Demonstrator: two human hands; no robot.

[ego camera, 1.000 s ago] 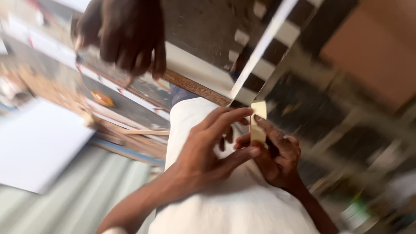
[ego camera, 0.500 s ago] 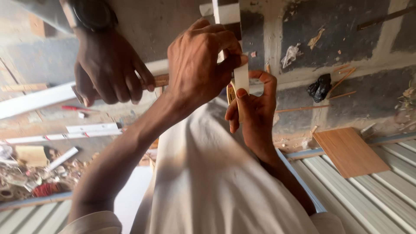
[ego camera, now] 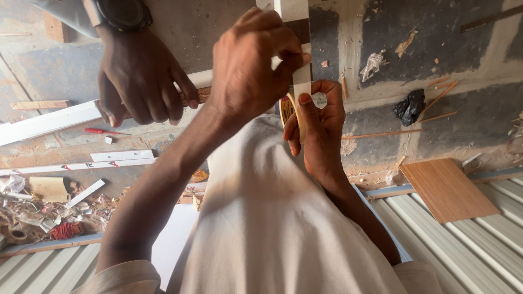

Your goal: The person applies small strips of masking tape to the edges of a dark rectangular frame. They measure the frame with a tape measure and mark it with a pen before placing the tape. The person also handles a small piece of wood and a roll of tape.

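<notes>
White strip (ego camera: 298, 32) pinched by both hands | roll (ego camera: 287, 109), seemingly tape | co-worker's hand (ego camera: 143, 81) nearby

Tape roll (ego camera: 287, 109) mostly behind fingers (ego camera: 305, 117)

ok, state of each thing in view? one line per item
left hand: pinching the strip, grip shut
right hand: holding the tape roll, grip shut
strip: pale, upright, runs out of frame at top
tape roll: on edge, mostly hidden by fingers
other person's hand: fingers down on a white board
white board: lying flat
wood panel: flat on the corrugated sheet
black bag: crumpled on the floor
</notes>
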